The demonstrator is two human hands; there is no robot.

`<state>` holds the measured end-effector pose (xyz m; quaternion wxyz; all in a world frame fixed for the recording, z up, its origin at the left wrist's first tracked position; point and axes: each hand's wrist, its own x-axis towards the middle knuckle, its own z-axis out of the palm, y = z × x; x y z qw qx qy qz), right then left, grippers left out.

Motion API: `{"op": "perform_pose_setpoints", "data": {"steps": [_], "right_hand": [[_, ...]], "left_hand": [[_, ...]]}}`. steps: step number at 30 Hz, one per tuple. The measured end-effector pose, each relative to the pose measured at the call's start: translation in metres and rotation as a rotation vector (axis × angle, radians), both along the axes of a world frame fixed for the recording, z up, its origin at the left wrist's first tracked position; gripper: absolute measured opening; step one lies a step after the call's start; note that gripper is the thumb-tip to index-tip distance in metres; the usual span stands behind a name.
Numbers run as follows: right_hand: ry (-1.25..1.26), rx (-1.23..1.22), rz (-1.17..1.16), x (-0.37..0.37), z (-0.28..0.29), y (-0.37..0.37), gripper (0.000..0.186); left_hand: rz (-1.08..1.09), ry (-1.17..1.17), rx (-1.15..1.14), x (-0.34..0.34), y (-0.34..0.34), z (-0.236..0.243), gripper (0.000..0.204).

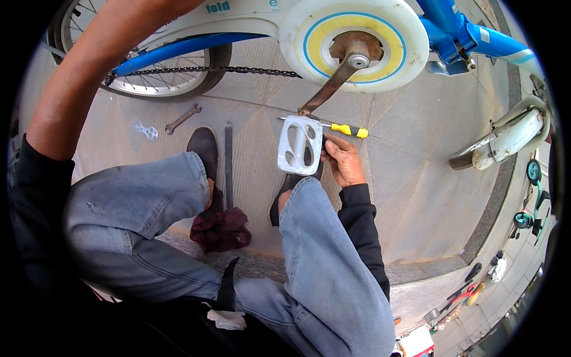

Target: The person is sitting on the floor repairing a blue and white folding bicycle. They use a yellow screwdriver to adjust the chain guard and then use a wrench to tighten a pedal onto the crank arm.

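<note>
My right hand holds the white pedal by its right side, fingers partly hidden behind it. The pedal hangs from a rusty crank on the white and yellow chain guard of a blue bicycle. Just past my hand lies a yellow-handled screwdriver. My left forearm rises past the top edge, its hand out of frame. A black chain runs below the blue frame. On the paving at left are a rusty open-ended wrench and a small flat holed tool.
A metal bar and maroon cloth lie between my feet. The rear wheel is top left, a front wheel with mudguard at right. A stone step borders lower paving with teal scooters and scattered tools.
</note>
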<state>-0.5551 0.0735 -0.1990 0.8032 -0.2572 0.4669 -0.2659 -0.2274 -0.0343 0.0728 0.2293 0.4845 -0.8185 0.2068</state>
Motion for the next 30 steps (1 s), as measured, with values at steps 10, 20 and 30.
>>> {"op": "perform_pose_setpoints", "data": {"steps": [10, 20, 30], "right_hand": [[0.031, -0.004, -0.023, -0.001, 0.007, 0.003, 0.036], [0.027, 0.005, -0.068, -0.002, 0.008, 0.007, 0.035], [0.173, -0.188, -0.058, -0.001, 0.019, 0.011, 0.028]], "left_hand": [[0.336, 0.473, 1.534, -0.081, 0.086, -0.095, 0.053], [0.363, 1.181, 1.921, -0.077, 0.107, -0.164, 0.056], [0.338, 0.630, 1.800, -0.109, 0.096, -0.113, 0.090]]}}
